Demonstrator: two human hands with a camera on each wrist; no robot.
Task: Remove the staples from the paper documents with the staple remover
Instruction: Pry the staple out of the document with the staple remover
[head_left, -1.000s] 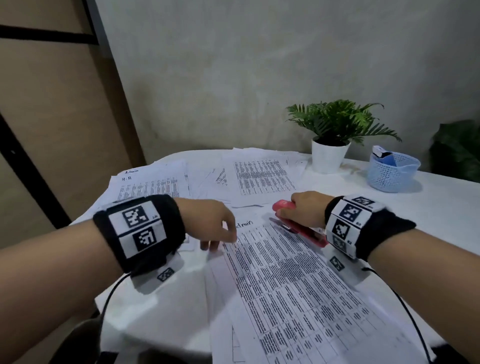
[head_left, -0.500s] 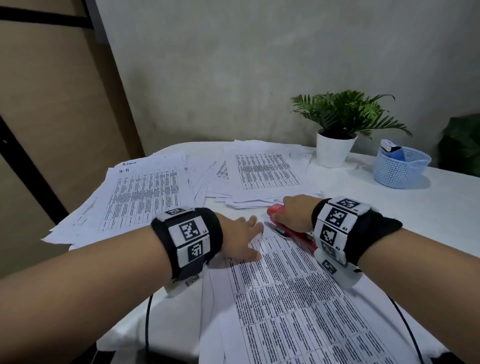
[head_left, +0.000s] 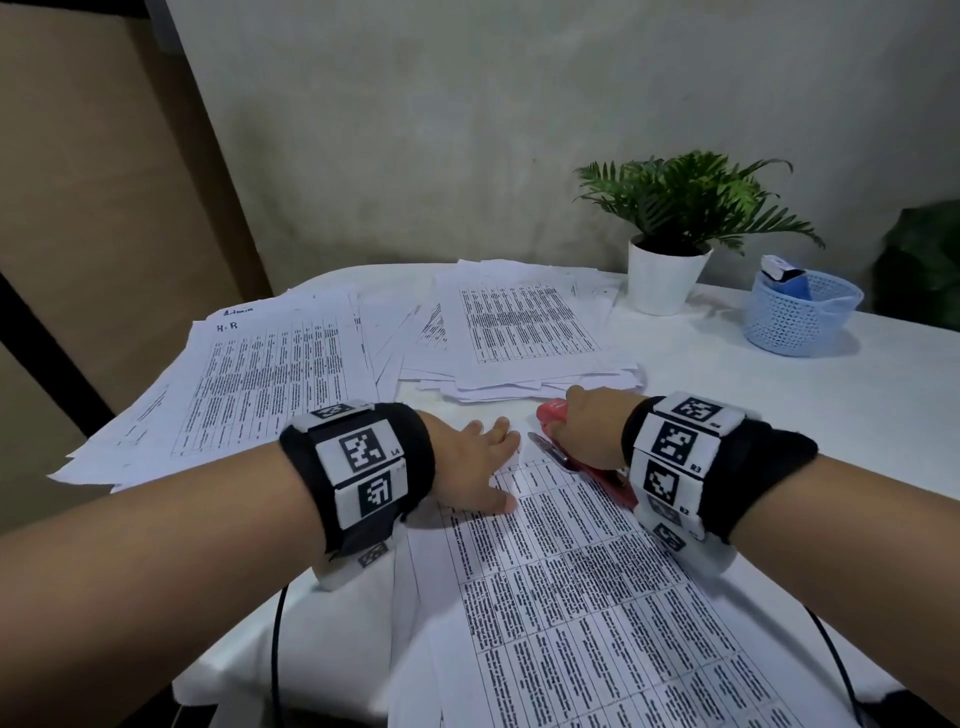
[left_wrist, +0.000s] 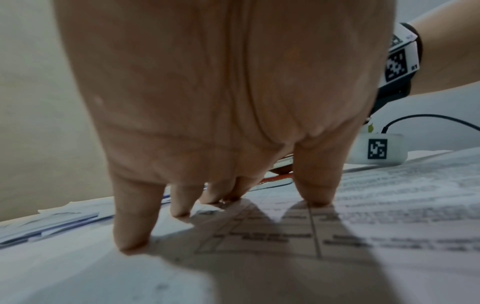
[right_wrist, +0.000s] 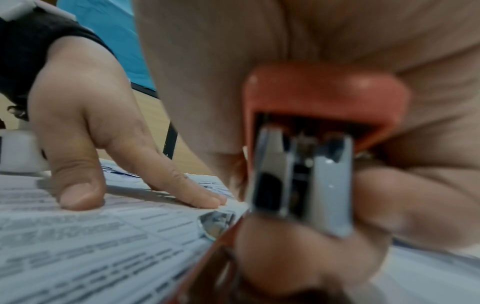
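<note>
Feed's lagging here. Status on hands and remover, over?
Left hand flat, pressing document. Right hand grips remover at document's top corner. Staple not visible. Nothing in the way.

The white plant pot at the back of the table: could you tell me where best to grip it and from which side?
Grip the white plant pot around its bare sidewall, coming from the front: fronds overhang the rim from above, and a blue basket stands to its right.

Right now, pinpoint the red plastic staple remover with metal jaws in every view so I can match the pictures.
Head: red plastic staple remover, centre right, gripped by the right hand at the printed paper document.
Left wrist: a red sliver behind the left hand.
Right wrist: close up, centre right.
Shared landmark: the left hand's fingertips pressing the document.
</note>
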